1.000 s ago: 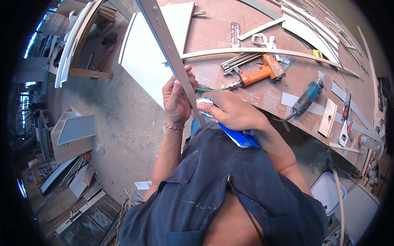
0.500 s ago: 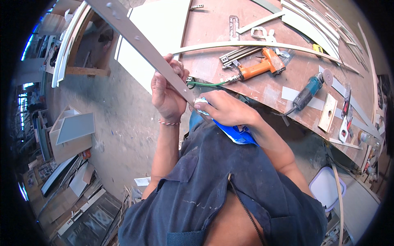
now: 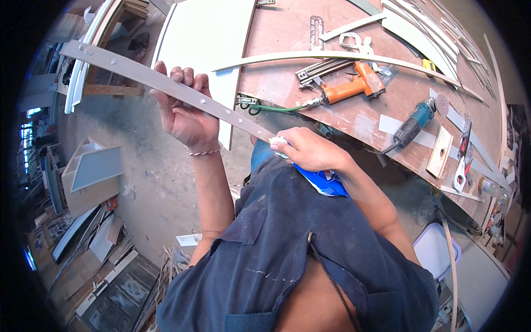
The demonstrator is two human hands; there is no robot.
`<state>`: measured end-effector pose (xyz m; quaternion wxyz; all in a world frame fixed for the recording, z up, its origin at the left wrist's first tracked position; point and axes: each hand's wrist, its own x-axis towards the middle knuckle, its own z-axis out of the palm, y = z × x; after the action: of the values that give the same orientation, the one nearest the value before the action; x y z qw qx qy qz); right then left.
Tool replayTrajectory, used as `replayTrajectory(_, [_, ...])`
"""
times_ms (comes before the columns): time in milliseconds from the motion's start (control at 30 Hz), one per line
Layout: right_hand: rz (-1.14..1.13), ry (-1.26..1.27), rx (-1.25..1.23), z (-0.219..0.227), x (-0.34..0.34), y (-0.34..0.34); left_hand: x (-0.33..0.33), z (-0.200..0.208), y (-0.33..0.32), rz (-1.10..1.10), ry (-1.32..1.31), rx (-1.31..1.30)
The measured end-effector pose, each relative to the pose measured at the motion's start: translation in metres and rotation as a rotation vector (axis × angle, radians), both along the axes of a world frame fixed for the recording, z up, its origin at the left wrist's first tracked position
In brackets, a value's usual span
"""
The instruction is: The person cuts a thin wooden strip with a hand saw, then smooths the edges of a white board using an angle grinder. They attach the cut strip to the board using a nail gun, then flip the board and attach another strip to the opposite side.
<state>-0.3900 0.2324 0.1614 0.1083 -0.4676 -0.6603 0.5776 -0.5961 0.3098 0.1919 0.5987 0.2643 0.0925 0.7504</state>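
A long, flat grey-beige strip [image 3: 145, 74] slants from the upper left down to my right hand, with small white dabs dotted along its face. My left hand [image 3: 191, 124] supports it partway along, palm underneath and fingers curled up past its far edge. In front of my chest, my right hand [image 3: 315, 149] is closed on a soft blue-and-white packet [image 3: 325, 182], its lower part hanging below the fingers. White material shows at my right thumb, touching or very near the strip's lower end. The hand hides the packet's tip.
On the workbench [image 3: 354, 119] lie an orange air nailer [image 3: 354, 86] with a green hose, an angle grinder [image 3: 416, 124], a wooden block [image 3: 440, 152] and a long pale strip [image 3: 332, 54]. A white panel [image 3: 202, 33] stands left of it. Offcuts [image 3: 110, 243] lie at lower left.
The strip has swung to a flatter slant, its far end dropping leftward. My left hand has moved left along with it. My right hand and the packet have shifted slightly right; more white dabs show.
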Motion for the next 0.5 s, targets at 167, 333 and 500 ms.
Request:
replayTrajectory(167, [-0.087,0.021,0.031,-0.020,0.021,-0.003,-0.019,0.003,0.010,0.059,-0.053,-0.008])
replayTrajectory(333, [-0.593,-0.322,0.330,-0.029,0.093,0.013,-0.067,0.005,0.009,0.360,0.142,-0.116])
replayTrajectory(500, [-0.675,-0.827,0.393,-0.055,0.175,0.057,-0.109,-0.009,0.008,0.681,0.612,-0.461])
